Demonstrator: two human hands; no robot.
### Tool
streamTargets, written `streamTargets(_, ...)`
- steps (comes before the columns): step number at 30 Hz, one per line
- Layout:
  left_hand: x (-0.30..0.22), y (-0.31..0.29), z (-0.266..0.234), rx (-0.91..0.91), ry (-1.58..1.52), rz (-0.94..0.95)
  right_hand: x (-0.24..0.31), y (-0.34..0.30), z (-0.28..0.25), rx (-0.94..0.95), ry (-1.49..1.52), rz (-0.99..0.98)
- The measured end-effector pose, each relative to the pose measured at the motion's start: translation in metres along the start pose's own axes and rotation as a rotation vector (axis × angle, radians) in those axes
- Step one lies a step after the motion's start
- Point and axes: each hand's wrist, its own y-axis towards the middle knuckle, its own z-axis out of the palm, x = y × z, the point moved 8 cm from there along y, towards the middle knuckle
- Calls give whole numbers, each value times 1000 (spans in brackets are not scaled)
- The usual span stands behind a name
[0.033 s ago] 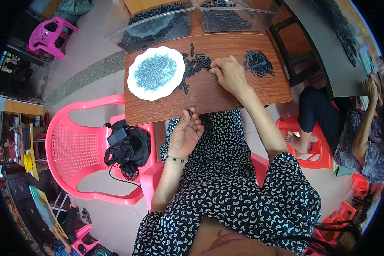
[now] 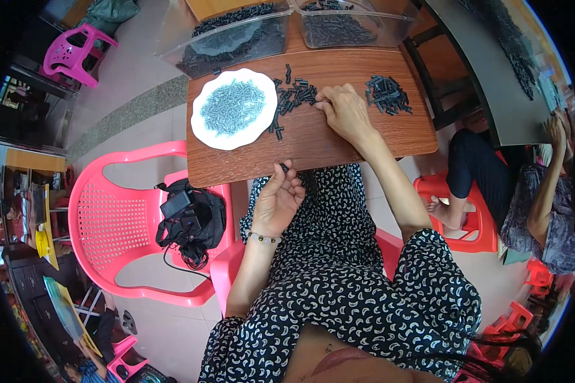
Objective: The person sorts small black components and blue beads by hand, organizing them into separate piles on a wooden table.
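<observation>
My left hand (image 2: 278,203), a beaded bracelet at its wrist, is just off the table's near edge. Its thumb and forefinger pinch a small black plastic piece (image 2: 284,167). On the table, the closed fingertips of my right hand (image 2: 345,113) touch the right edge of a loose heap of short black tubular pieces (image 2: 292,97); what lies between them is hidden. Left of that heap is a white scalloped plate (image 2: 201,135) full of small clear tubular pieces (image 2: 234,106). A second pile of black pieces (image 2: 388,96), longer and flatter looking, lies right of my right hand.
Two clear plastic bins (image 2: 236,48) of black pieces stand at the far side of the brown wooden table (image 2: 326,147). A pink chair (image 2: 118,223) at the left carries a black bag (image 2: 195,220). At the right, another person sits beside a grey table (image 2: 492,76).
</observation>
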Motion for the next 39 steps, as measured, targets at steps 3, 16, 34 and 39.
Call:
streamTargets(3,-3,0,-1,4,5,15,5,-6,-7,-21,30,13)
streamTargets(16,-4,-3,19,24,-5,67,56,-64,-12,341,1111,371)
streamTargets(34,4,-8,30,104,-13,134,86,-80,-27,196,957,78)
streamTargets(39,7,-6,27,123,10,111,92,-75,-42,99,817,-85)
